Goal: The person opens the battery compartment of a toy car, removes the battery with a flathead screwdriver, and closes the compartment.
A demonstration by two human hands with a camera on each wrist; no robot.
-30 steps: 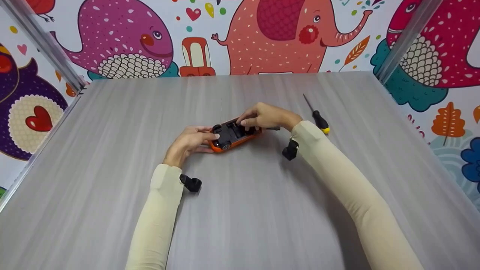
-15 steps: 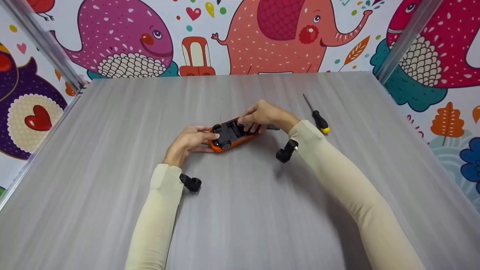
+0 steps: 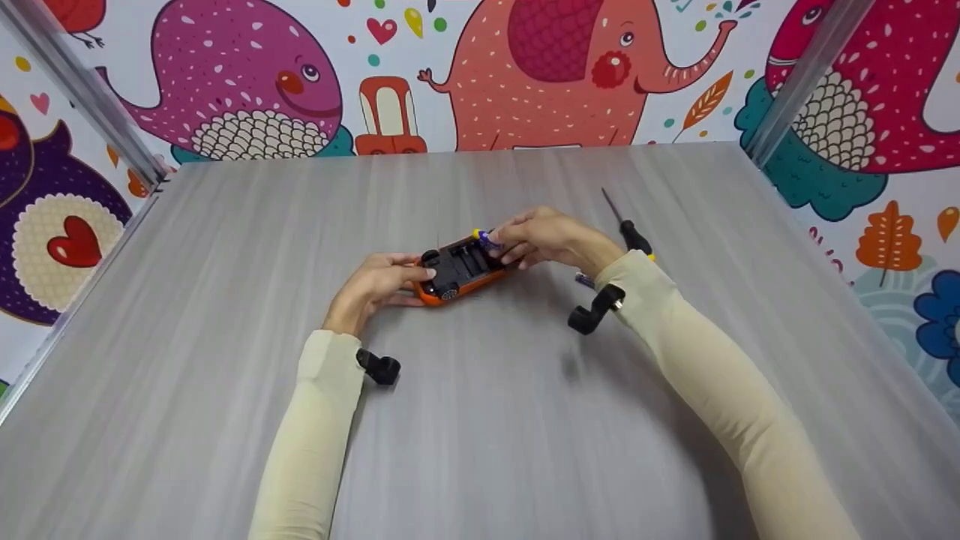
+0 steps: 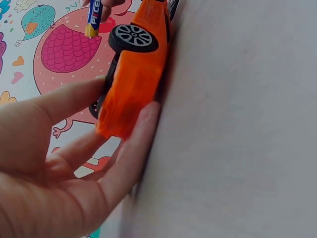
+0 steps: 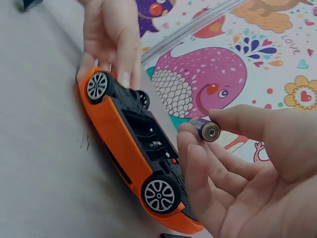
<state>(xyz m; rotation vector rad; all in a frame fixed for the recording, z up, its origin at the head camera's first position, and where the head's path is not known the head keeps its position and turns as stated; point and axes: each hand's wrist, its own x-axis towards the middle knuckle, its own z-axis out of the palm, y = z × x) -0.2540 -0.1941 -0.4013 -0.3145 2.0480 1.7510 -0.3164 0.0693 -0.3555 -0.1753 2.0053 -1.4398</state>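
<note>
An orange toy car point(image 3: 469, 285) lies upside down on the table, its black underside point(image 3: 448, 271) facing up. Its battery compartment point(image 5: 143, 130) is uncovered, and a metal spring shows inside. My left hand point(image 3: 375, 283) grips one end of the car, thumb on the underside and fingers below the orange body. Just above the compartment, my right hand point(image 3: 555, 238) pinches a blue battery point(image 5: 204, 130) with a yellow end between thumb and forefinger. In the left wrist view the battery point(image 4: 94, 19) hangs apart from the car's wheel point(image 4: 133, 38).
A screwdriver point(image 3: 634, 237) with a black and yellow handle lies beyond my right wrist. A small dark object point(image 3: 585, 280), partly hidden by the right sleeve, lies on the grey table point(image 3: 480, 420). Cartoon-printed walls point(image 3: 555, 82) stand behind and at the sides.
My right hand's fingers were down in the compartment; now they are slightly up and right, with a battery showing in them. The left hand and car have stayed about where they were.
</note>
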